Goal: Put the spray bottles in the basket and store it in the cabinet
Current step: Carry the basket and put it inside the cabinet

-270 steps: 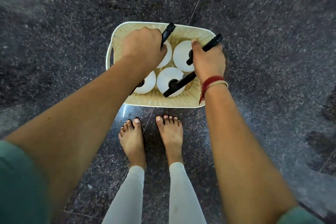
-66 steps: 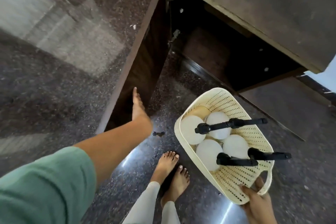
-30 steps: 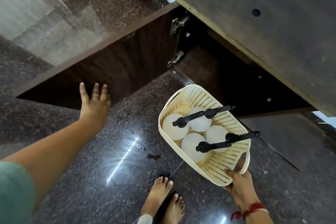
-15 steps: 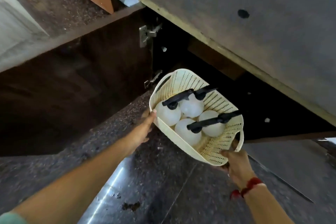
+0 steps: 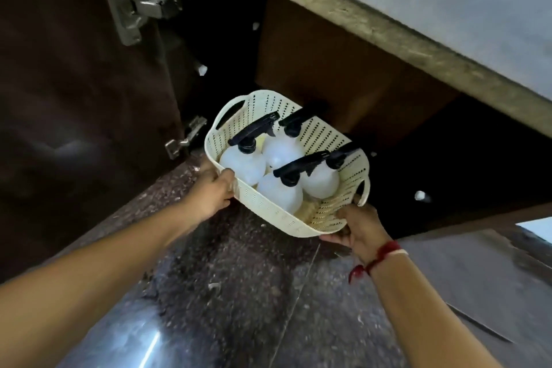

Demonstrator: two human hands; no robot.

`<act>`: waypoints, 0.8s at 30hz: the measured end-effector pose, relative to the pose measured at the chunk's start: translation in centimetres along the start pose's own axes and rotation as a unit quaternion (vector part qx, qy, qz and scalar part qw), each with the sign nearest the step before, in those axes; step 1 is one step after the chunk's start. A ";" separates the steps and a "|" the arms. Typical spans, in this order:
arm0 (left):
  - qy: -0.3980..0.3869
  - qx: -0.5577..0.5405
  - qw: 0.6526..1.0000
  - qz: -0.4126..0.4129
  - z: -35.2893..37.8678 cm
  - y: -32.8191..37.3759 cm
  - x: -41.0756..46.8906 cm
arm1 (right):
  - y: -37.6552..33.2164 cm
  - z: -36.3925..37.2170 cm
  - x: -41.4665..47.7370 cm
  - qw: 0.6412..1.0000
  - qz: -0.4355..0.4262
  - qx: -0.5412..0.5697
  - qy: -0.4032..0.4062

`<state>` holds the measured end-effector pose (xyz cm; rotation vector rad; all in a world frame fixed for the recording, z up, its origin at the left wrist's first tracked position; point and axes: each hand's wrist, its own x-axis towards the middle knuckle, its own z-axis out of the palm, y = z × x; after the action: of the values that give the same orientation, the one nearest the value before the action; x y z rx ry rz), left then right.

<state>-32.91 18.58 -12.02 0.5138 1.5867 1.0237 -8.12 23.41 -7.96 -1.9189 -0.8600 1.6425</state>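
Both hands clamped on the basket (image 5: 270, 212), held up above the floor (image 5: 239, 293) at the mouth of the open cabinet (image 5: 343, 75). Left hand (image 5: 210, 193) gripping the near left rim, thumb over the edge, fingers under the wall. Right hand (image 5: 358, 228) closed on the near right corner, just below the side handle (image 5: 363, 193), with a red thread (image 5: 378, 258) around the wrist. Basket cream-coloured with many small holes, tilted, the far end toward the dark inside of the cabinet. Inside the basket, four spray bottles (image 5: 280, 152) standing close together, white bodies and black spray heads, all touching each other. Open cabinet door (image 5: 74, 84) at the left, with two metal hinges (image 5: 140, 7) on it. Pale edge of the cabinet top (image 5: 388, 30) above the basket. Floor dark, speckled and shiny.
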 end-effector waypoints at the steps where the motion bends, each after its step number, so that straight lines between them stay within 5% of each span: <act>1: -0.005 0.003 1.000 -0.001 0.2 0.3 0.5 | -0.5 -0.1 0.4 1.000 0.006 -0.003 -0.004; 24: 0.011 -0.042 0.999 0.019 6.6 6.3 6.6 | -9.6 -0.8 7.7 0.994 0.018 -0.098 0.043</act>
<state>-29.74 29.30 -10.50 0.4786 1.5521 1.1230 -8.13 35.69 -6.40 -2.1328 -0.9897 1.5305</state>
